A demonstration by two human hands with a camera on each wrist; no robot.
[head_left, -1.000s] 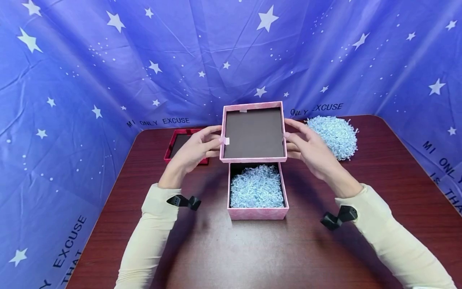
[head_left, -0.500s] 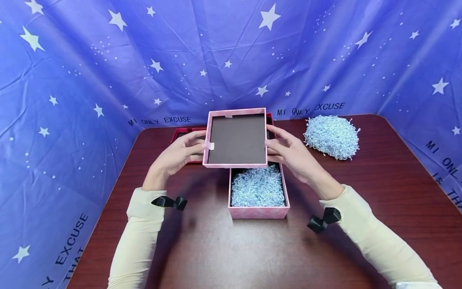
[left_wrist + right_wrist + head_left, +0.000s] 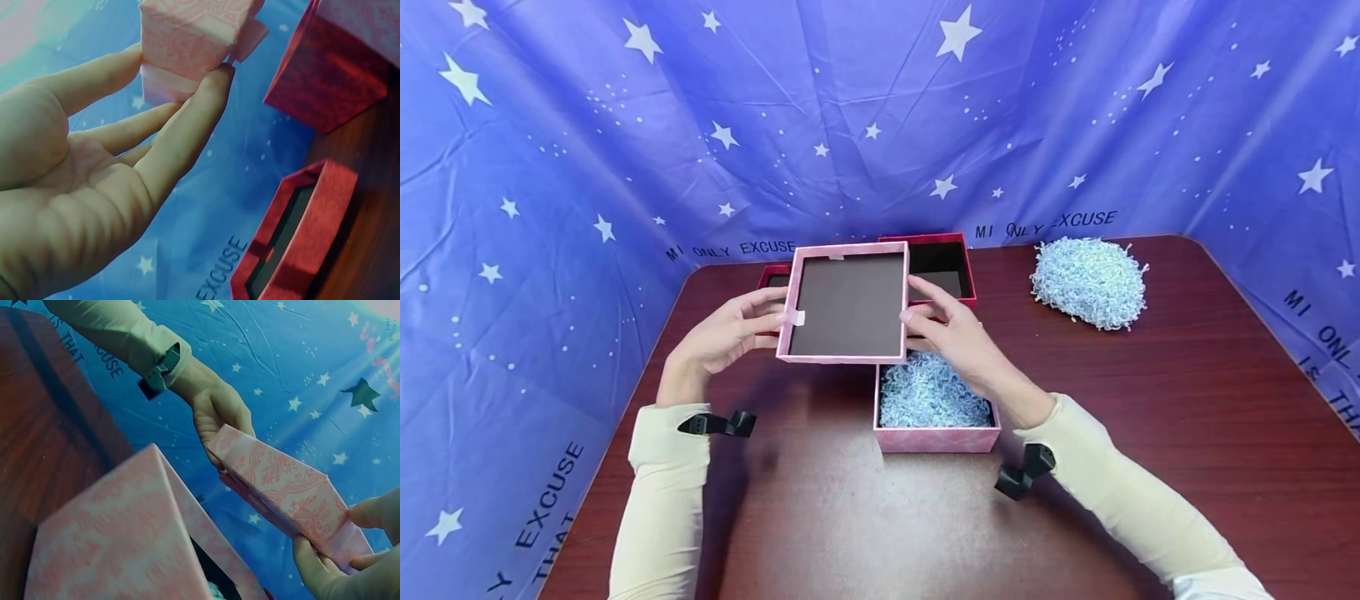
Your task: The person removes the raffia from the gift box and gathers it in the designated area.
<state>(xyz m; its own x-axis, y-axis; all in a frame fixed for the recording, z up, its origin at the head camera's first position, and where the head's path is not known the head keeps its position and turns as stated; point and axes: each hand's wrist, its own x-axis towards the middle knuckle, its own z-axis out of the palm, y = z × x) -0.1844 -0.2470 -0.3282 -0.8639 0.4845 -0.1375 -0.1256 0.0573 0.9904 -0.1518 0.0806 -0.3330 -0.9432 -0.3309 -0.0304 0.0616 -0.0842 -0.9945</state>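
Pink patterned square cardboard lid [image 3: 850, 304] is hanging above the glossy red-brown table [image 3: 865, 533], and I'm watching remotely: the left hand [image 3: 724, 332] is gripping its left side by fingertips, so any slipping could be tipping it onto the shallow red tray [image 3: 775, 275] behind; the right hand [image 3: 951, 333] is pinching the other side, risking brushing pale-blue shredded paper [image 3: 928, 400] out of the open pink box [image 3: 937, 440].

Blue curtain [image 3: 887, 83] on three sides, white stars [image 3: 959, 33]; dark red-brown table [image 3: 1157, 383], glare patch [image 3: 887, 517].
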